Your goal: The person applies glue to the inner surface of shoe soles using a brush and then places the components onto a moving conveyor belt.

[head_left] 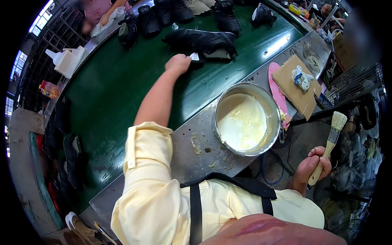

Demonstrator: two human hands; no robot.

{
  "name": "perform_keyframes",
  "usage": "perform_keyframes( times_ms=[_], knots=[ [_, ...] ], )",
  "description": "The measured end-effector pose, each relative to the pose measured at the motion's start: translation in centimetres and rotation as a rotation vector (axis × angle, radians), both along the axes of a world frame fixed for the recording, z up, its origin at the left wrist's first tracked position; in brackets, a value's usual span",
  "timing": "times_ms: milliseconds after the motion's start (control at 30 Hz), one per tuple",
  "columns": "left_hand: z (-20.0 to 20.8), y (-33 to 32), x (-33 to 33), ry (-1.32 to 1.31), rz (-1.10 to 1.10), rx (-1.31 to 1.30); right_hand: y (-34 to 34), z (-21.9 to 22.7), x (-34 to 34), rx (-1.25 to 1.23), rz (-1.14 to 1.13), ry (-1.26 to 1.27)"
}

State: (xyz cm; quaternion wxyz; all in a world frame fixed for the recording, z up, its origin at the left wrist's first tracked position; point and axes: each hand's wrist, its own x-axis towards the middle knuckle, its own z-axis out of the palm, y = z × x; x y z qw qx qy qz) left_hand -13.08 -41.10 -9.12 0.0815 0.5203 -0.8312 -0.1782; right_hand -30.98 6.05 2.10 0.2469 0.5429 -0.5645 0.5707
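Note:
My left hand (178, 64) reaches over the green conveyor belt (118, 85), its fingers closed at the near edge of a black shoe. A white label (194, 56) shows just beside the fingertips. Along the far side of that spot lies another black shoe (200, 40), touching or overlapping the first; I cannot tell which. Off to the right, my right hand (313, 166) is wrapped round the wooden handle of a paintbrush (330, 141). Its pale, coated bristles point up. Between the two arms stands a metal pot (219, 130) holding creamy white liquid (241, 122).
Several black shoes (163, 12) line the belt's far end, near another person's arm (112, 10). Cardboard (292, 81) bearing a crumpled cloth (302, 78) overlaps a pink board (275, 87) right of the pot. A white squeeze bottle (67, 61) stands on the left ledge.

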Motion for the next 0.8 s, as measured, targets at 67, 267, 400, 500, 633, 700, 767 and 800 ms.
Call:
perform_keyframes(
  times_ms=[67, 267, 400, 500, 633, 700, 767, 800],
  knots=[
    [1.8, 1.3, 3.4, -0.05, -0.026, -0.051, 0.0, 0.1, -0.1, -0.001, 0.005, 0.003],
    [4.7, 4.2, 18.8, -0.226, 0.056, -0.11, 0.1, 0.1, -0.2, -0.026, 0.039, 0.001],
    [4.6, 4.7, 32.6, -0.188, 0.136, 0.167, 0.1, -1.0, -0.4, -0.043, 0.151, -0.118],
    [7.1, 7.6, 38.1, 0.226, 0.611, 0.169, -0.7, -1.5, 0.4, -0.02, 0.215, -0.192],
    [5.7, 7.8, 44.1, 0.593, 0.711, 0.112, -3.0, 0.5, 3.2, 0.123, 0.316, -0.242],
    [5.1, 7.6, 42.7, 0.616, 0.739, 0.151, -4.0, 0.9, 3.7, 0.212, 0.391, -0.293],
    [4.1, 6.5, 39.3, 0.786, 0.879, 0.154, -4.8, 0.5, 3.3, 0.246, 0.434, -0.464],
    [3.5, 5.3, 37.8, 0.866, 0.945, 0.162, -5.5, 0.7, 2.9, 0.268, 0.524, -0.536]
  ],
)
